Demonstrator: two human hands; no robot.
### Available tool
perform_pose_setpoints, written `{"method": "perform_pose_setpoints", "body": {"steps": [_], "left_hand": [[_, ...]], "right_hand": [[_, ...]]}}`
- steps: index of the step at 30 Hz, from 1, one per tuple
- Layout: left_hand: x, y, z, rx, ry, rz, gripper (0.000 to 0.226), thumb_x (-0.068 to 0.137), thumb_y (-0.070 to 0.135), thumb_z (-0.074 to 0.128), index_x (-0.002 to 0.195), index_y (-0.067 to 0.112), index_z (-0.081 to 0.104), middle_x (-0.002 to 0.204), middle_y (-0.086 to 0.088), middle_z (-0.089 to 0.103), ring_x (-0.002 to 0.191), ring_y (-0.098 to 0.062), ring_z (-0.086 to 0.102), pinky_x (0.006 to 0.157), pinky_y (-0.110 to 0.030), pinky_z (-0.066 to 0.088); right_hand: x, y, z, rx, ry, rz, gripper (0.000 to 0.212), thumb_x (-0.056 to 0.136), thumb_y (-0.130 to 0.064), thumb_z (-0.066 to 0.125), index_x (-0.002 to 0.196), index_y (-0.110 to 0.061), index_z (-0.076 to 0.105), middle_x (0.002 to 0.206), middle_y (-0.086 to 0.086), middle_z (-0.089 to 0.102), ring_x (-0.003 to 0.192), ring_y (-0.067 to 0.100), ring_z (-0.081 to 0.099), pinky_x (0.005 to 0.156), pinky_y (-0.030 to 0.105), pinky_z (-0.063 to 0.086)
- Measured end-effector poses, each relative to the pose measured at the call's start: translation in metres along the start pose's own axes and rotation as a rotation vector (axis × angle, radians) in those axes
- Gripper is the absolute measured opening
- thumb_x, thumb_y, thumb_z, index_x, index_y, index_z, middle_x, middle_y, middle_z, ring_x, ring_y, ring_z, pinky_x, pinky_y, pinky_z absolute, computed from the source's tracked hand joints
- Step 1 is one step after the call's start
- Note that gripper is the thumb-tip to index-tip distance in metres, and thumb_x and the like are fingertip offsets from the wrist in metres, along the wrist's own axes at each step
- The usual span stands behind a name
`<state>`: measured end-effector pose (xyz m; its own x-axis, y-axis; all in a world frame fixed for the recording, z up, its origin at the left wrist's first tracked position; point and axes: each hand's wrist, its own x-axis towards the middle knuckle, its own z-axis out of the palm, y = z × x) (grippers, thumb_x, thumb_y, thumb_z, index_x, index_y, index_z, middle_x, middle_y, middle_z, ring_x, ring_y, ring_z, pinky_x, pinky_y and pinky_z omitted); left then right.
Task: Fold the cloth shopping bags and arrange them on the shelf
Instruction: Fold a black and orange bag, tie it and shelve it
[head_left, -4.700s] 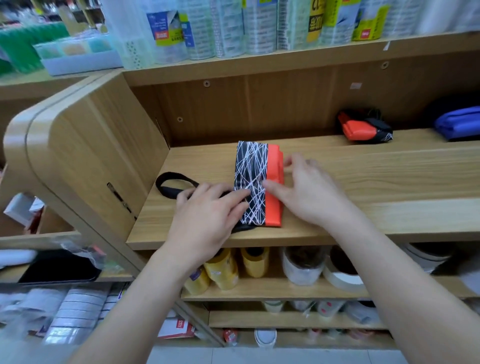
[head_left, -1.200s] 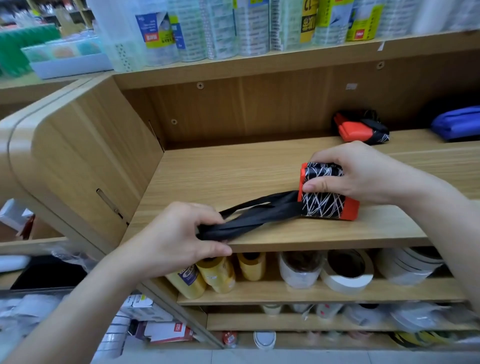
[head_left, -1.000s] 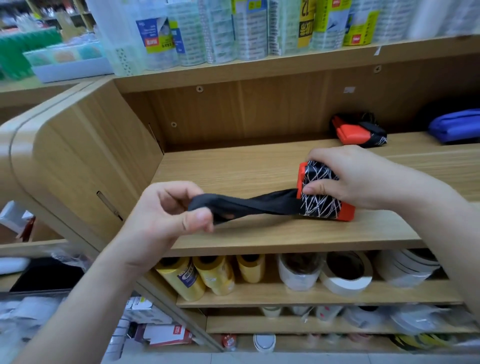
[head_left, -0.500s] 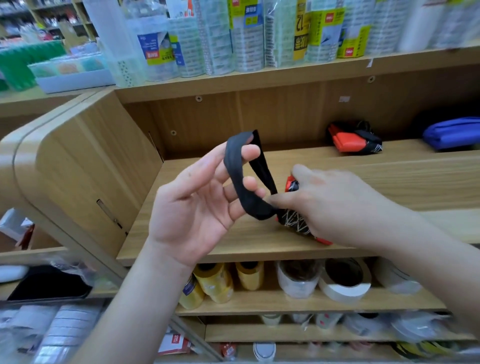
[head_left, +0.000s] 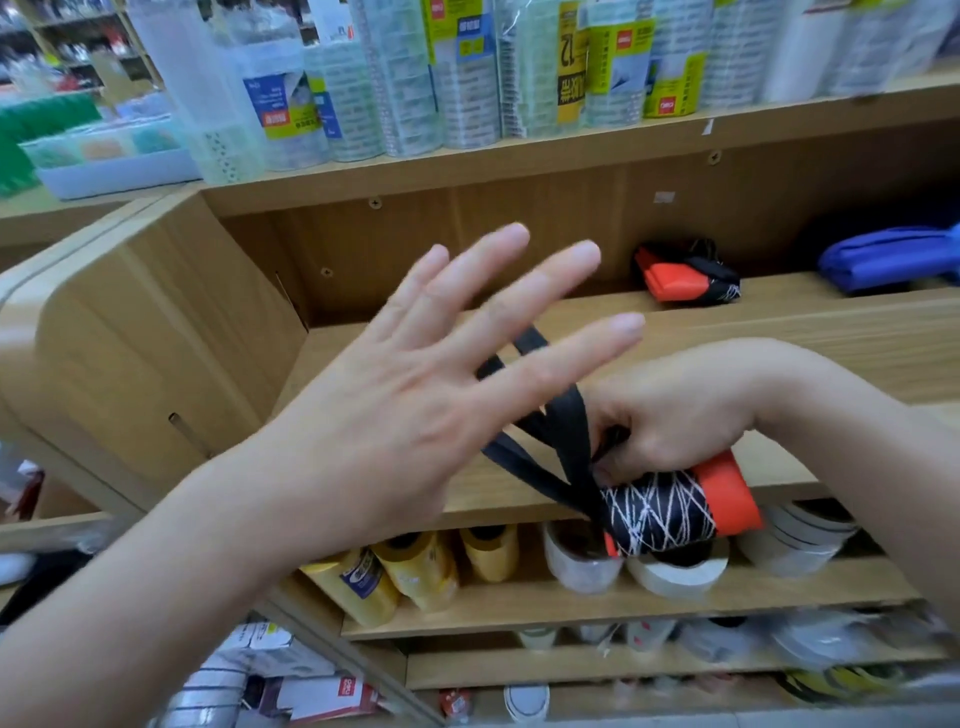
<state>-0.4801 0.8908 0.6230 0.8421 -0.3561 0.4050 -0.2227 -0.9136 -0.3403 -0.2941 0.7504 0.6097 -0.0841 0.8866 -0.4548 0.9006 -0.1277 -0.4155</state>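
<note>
- While the right hand (head_left: 675, 415) clamps the rolled bag (head_left: 670, 512), fingers and thumb curled tight round its upper side, the roll hangs at the front edge of the wooden shelf (head_left: 779, 338), partly below the lip.
- The roll shows black cloth with white lines, and an orange band wraps its right end.
- A black strap (head_left: 550, 447) runs from the roll's left end up and left over the front of the shelf and passes behind the left hand's fingers.
- The left hand (head_left: 415, 405) is raised in front of the shelf, fingers straight and spread wide, gripping nothing; whether the strap loops round a finger I cannot tell.
- At the back of the shelf lies 1 folded orange-and-black bag (head_left: 685, 275), and farther right a blue bag (head_left: 893, 260).
- Under the shelf sit tape rolls (head_left: 675, 577) and yellow rolls (head_left: 415, 566); above it stand wrapped tape packs (head_left: 467, 78).
</note>
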Motion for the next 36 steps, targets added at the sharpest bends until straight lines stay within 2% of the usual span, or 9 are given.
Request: {"method": "perform_pose_setpoints", "body": {"steps": [4, 6, 9, 14, 18, 22, 25, 28, 36], "left_hand": [[0.001, 0.003, 0.012, 0.111, -0.210, 0.088, 0.099, 0.066, 0.031, 0.076, 0.151, 0.022, 0.027, 0.141, -0.004, 0.049, 0.140, -0.025, 0.036, 0.118, -0.057, 0.015], [-0.002, 0.003, 0.019, 0.024, -0.133, 0.010, 0.058, 0.080, 0.036, 0.065, 0.133, 0.020, 0.047, 0.114, 0.004, 0.065, 0.115, -0.016, 0.058, 0.117, -0.048, 0.025], [-0.007, -0.002, 0.020, -0.538, -0.071, -0.217, 0.020, 0.086, 0.033, 0.058, 0.098, 0.021, 0.068, 0.088, 0.009, 0.070, 0.081, -0.013, 0.066, 0.084, -0.041, 0.054], [-0.014, -0.029, 0.002, -1.309, 0.000, -0.393, 0.033, 0.080, 0.050, 0.072, 0.066, 0.021, 0.068, 0.055, -0.002, 0.056, 0.048, -0.025, 0.049, 0.047, -0.036, 0.041], [-0.008, -0.025, 0.004, -2.002, 0.205, -0.269, 0.023, 0.082, 0.024, 0.075, 0.088, 0.003, 0.067, 0.061, 0.002, 0.058, 0.052, -0.012, 0.058, 0.068, -0.032, 0.055], [-0.010, -0.024, 0.010, -2.519, 0.246, -0.282, 0.058, 0.089, 0.019, 0.068, 0.132, -0.012, 0.044, 0.102, -0.022, 0.062, 0.065, -0.021, 0.064, 0.068, -0.035, 0.056], [-0.008, -0.024, 0.013, -2.574, 0.243, -0.273, 0.077, 0.091, 0.027, 0.067, 0.145, -0.010, 0.028, 0.143, -0.029, 0.042, 0.076, -0.031, 0.064, 0.078, -0.045, 0.055], [-0.002, -0.024, 0.017, -2.598, 0.229, -0.228, 0.084, 0.089, 0.032, 0.069, 0.149, -0.004, 0.023, 0.156, -0.023, 0.027, 0.082, -0.036, 0.063, 0.083, -0.050, 0.053], [-0.001, -0.012, 0.034, -2.543, 0.373, -0.374, 0.079, 0.084, 0.034, 0.073, 0.146, 0.009, 0.032, 0.158, -0.014, 0.027, 0.075, -0.021, 0.067, 0.080, -0.038, 0.058]], "right_hand": [[-0.004, 0.004, -0.006, 0.137, -0.071, -0.073, 0.029, 0.096, -0.017, 0.060, 0.082, -0.042, 0.063, 0.077, -0.032, 0.064, 0.073, -0.011, 0.059, 0.066, 0.004, 0.041], [-0.008, 0.008, -0.006, 0.223, -0.086, -0.146, 0.026, 0.097, -0.007, 0.057, 0.091, -0.029, 0.071, 0.085, -0.017, 0.069, 0.076, -0.001, 0.063, 0.070, 0.010, 0.044], [-0.010, 0.020, -0.003, 0.400, -0.104, -0.241, 0.022, 0.097, 0.001, 0.053, 0.101, -0.012, 0.071, 0.088, -0.015, 0.071, 0.080, 0.000, 0.065, 0.072, 0.012, 0.046], [-0.008, 0.041, 0.010, 0.801, -0.015, -0.311, 0.033, 0.089, -0.008, 0.056, 0.098, -0.032, 0.076, 0.087, -0.010, 0.072, 0.077, 0.003, 0.066, 0.069, 0.016, 0.051], [-0.006, 0.041, 0.012, 0.895, 0.045, -0.458, 0.042, 0.089, -0.004, 0.057, 0.123, -0.028, 0.063, 0.099, -0.003, 0.070, 0.085, 0.010, 0.067, 0.076, 0.023, 0.054], [-0.027, 0.034, 0.001, 0.875, 0.286, -0.427, 0.079, 0.084, -0.004, 0.069, 0.143, -0.046, 0.036, 0.099, 0.014, 0.064, 0.087, 0.029, 0.068, 0.079, 0.039, 0.058], [-0.039, 0.017, 0.002, 0.201, 0.617, -0.220, 0.102, 0.080, -0.012, 0.079, 0.140, -0.068, 0.019, 0.096, -0.012, 0.059, 0.080, 0.016, 0.066, 0.071, 0.036, 0.057], [-0.029, -0.008, 0.015, -0.465, 0.766, -0.059, 0.107, 0.085, -0.012, 0.069, 0.139, -0.071, -0.002, 0.086, -0.003, 0.037, 0.055, 0.013, 0.047, 0.048, 0.037, 0.049], [-0.012, -0.002, 0.016, -0.215, 0.810, -0.072, 0.053, 0.092, -0.026, 0.061, 0.128, -0.055, 0.035, 0.092, -0.010, 0.039, 0.076, 0.011, 0.050, 0.068, 0.035, 0.048]]}}
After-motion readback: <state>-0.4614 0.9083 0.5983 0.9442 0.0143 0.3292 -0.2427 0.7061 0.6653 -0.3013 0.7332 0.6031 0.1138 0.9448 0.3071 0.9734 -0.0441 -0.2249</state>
